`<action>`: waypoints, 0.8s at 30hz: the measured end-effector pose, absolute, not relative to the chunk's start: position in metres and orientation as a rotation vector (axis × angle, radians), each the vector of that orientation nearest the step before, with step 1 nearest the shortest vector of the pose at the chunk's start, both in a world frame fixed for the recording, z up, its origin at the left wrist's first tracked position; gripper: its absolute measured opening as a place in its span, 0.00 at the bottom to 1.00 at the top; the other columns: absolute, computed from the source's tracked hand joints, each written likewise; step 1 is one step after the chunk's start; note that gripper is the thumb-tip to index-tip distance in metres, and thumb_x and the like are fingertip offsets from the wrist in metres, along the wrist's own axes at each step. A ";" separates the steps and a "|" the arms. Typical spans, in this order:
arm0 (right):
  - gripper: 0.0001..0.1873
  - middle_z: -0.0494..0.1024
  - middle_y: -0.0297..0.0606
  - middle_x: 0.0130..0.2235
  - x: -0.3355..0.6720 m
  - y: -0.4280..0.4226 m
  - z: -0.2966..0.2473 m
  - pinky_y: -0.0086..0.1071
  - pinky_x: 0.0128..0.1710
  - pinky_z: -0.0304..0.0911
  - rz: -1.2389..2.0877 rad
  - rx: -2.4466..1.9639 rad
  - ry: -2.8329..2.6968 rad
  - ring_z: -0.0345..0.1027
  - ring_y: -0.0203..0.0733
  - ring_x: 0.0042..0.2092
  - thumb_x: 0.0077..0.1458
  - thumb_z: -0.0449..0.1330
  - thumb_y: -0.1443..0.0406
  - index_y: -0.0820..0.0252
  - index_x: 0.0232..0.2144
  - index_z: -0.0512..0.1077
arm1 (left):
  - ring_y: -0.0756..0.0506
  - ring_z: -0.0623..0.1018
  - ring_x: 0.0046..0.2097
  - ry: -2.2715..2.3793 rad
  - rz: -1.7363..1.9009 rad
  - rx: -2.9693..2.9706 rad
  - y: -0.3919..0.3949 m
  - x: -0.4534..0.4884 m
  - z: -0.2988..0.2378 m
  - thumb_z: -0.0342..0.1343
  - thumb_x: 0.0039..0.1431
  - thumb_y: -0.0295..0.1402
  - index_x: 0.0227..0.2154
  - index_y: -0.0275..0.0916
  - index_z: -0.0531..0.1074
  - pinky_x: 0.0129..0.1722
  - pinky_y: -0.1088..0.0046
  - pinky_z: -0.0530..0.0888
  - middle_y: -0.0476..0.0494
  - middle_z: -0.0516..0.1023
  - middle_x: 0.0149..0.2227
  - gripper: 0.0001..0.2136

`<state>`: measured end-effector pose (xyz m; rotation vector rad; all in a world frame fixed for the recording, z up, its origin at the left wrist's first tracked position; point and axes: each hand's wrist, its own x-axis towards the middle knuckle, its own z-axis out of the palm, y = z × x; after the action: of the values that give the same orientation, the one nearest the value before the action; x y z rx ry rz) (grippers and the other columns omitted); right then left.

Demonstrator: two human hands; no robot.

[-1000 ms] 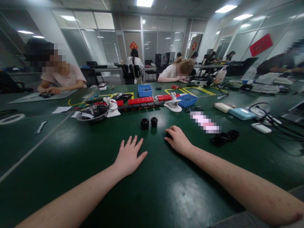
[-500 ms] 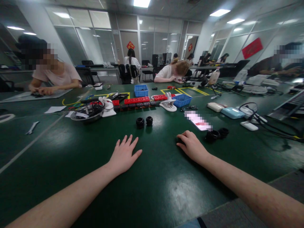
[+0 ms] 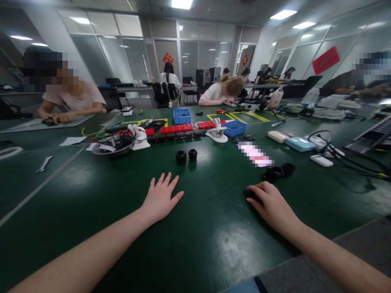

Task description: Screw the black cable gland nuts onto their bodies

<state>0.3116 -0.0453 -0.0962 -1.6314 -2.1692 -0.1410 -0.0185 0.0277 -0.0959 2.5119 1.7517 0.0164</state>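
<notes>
My left hand (image 3: 159, 198) lies palm down on the green table (image 3: 195, 248), fingers spread, holding nothing. Just beyond its fingertips stand two small black ribbed round parts, which look like cable glands: a larger one (image 3: 181, 157) and a smaller one (image 3: 192, 154). My right hand (image 3: 274, 204) rests low over the table with fingers curved and the thumb apart; nothing shows between them. Beyond its knuckles sit two more black round parts, a nearer one (image 3: 274, 173) and a farther one (image 3: 288, 169). A phone (image 3: 255, 154) with a lit screen lies close by.
Across the table are a metal bowl of cables (image 3: 113, 151), a white clip stand (image 3: 217, 132), red power strips (image 3: 175, 128) and two blue bins, one (image 3: 235, 128) nearer. A wrench (image 3: 45, 164) lies left; a blue case (image 3: 299, 144) and cables lie right. Co-workers sit around.
My right hand has slid right and toward me over the table, its fingers still curved. My left hand stays where it was. The black parts have not moved.
</notes>
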 end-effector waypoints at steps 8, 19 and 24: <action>0.19 0.68 0.45 0.35 0.351 -0.067 -0.104 0.41 0.37 0.64 -0.242 -1.725 -2.071 0.63 0.46 0.37 0.54 0.50 0.54 0.61 0.39 0.70 | 0.37 0.47 0.62 1.751 0.024 2.503 0.026 -0.018 -0.093 0.32 0.57 0.55 0.59 0.44 0.49 0.57 0.49 0.47 0.40 0.48 0.62 0.31; 0.19 0.66 0.47 0.31 0.416 -0.058 -0.101 0.38 0.33 0.63 -0.427 -1.980 -1.995 0.64 0.48 0.33 0.51 0.52 0.56 0.66 0.36 0.71 | 0.36 0.48 0.62 1.755 0.012 2.507 0.025 -0.017 -0.092 0.33 0.58 0.54 0.59 0.44 0.49 0.57 0.47 0.45 0.40 0.49 0.62 0.30; 0.20 0.66 0.46 0.33 0.427 -0.050 -0.100 0.37 0.34 0.62 -0.448 -2.218 -1.834 0.64 0.47 0.33 0.51 0.52 0.53 0.64 0.35 0.70 | 0.37 0.48 0.62 1.740 0.026 2.501 0.027 -0.019 -0.093 0.32 0.57 0.55 0.59 0.45 0.49 0.57 0.47 0.46 0.40 0.48 0.62 0.31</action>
<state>0.4269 -0.0496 -0.0996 -2.2185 -1.8344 -0.4484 -0.0187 0.0267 -0.0931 2.5008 1.7405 0.0262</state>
